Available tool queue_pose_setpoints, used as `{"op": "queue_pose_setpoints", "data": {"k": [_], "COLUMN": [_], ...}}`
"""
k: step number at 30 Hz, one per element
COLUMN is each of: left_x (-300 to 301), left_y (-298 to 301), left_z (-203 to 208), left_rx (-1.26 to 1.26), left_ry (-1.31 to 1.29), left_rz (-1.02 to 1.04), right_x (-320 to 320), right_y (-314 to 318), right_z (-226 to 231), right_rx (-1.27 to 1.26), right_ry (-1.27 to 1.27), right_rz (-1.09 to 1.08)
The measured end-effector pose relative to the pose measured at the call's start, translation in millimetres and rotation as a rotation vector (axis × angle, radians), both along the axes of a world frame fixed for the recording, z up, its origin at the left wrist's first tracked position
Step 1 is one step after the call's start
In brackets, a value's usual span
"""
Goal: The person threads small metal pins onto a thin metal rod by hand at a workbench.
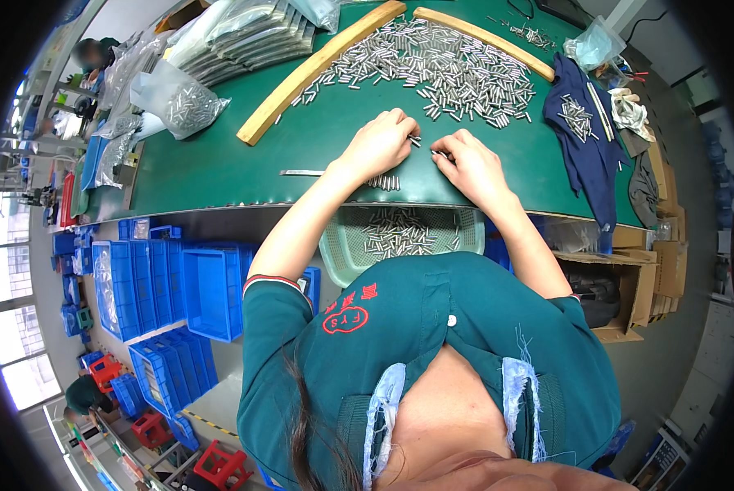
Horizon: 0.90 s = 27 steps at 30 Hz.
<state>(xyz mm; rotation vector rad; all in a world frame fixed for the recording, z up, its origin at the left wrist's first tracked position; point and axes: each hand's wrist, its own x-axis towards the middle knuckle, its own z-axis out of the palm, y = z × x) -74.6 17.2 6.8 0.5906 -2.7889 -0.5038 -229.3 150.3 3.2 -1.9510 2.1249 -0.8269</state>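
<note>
My left hand (pixel 381 146) is closed over the green tabletop (pixel 244 176), with short silvery metal pins (pixel 415 141) at its fingertips. To its right, my right hand (pixel 472 166) pinches another small metal pin (pixel 442 154) between thumb and fingers. Beneath my left wrist lies a short row of pins (pixel 387 182) side by side, partly hidden by the arm. A thin flat metal strip (pixel 301 173) rests to the left of that row. Beyond both hands spreads a large loose heap of the same pins (pixel 457 78).
Two wooden bars (pixel 318 69) (pixel 485 41) fence the heap. Under the table's front edge sits a green basket (pixel 338 250) with pins inside. At left stands a plastic bag (pixel 182 106) of pins; at right lies a navy cloth (pixel 575 159) with pins on it. Blue bins (pixel 211 290) stand below left.
</note>
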Motion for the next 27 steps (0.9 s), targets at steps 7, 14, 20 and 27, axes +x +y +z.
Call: {"op": "queue_pose_setpoints", "data": {"k": [7, 14, 20, 27], "left_x": [2, 10, 20, 32], "left_y": [5, 2, 1, -3], "left_z": [4, 4, 5, 7], "left_rx": [0.020, 0.075, 0.070, 0.075], "left_ry": [-0.029, -0.001, 0.027, 0.024], "left_rz": [0.044, -0.049, -0.049, 0.007], "right_x": [4, 6, 10, 15], "right_y": [-3, -11, -17, -23], "right_z": [-1, -9, 2, 4], "right_rx": [0.079, -0.030, 0.032, 0.109], "right_ry": [-0.034, 0.023, -0.010, -0.045], "right_rz": [-0.021, -0.003, 0.052, 0.155]}}
